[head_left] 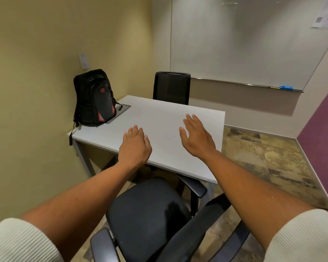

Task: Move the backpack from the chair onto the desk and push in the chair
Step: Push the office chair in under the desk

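A black backpack [94,98] with red and grey trim stands upright on the far left corner of the white desk [159,120], against the yellow wall, one strap hanging over the desk's edge. The black office chair [150,214] with armrests sits below me, its seat bare and its front edge just under the desk's near edge. My left hand [134,146] and my right hand [196,136] hover over the desk's near half, palms down, fingers spread, holding nothing.
A second black chair [171,87] stands at the desk's far side. A cable cut-out [121,112] lies beside the backpack. A whiteboard [244,40] with a blue eraser [286,88] on its ledge covers the back wall. Patterned carpet [263,154] spreads to the right.
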Available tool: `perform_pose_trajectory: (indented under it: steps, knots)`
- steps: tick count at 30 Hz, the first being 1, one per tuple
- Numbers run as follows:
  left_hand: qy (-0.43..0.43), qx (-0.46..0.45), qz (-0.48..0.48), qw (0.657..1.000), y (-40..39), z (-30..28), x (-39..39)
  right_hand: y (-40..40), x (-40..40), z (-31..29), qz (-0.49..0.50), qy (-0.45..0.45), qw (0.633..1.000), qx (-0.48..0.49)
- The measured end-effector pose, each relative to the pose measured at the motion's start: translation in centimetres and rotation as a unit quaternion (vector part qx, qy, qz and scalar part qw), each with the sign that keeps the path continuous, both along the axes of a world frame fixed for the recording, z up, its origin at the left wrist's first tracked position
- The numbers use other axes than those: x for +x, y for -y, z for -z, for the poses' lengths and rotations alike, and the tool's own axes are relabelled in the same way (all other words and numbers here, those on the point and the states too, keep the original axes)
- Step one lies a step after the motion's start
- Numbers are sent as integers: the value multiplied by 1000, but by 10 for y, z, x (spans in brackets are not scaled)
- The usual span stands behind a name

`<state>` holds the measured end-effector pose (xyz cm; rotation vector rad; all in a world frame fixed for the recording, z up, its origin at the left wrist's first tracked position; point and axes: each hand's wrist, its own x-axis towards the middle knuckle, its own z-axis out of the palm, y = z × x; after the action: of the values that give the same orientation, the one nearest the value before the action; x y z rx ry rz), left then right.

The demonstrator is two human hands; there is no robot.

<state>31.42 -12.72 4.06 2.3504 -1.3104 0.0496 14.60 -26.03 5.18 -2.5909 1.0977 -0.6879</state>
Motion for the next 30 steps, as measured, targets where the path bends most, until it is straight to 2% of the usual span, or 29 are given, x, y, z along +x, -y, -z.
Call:
perform_pose_trajectory:
  steps: [6, 15, 27, 30]
  knots:
    - [1, 6, -43, 999, -11, 1, -33, 4, -24, 4, -46, -25, 999, 1]
    - [-28, 3, -137, 990, -51, 13, -135, -1, -92, 9, -168, -74, 983, 3]
    - [-118, 37, -246, 961, -115, 94, -247, -1, -192, 76, -218, -112, 967, 74]
    - [-103, 47, -273, 955, -128, 110, -262, 2, -203, 95, -231, -129, 961, 79]
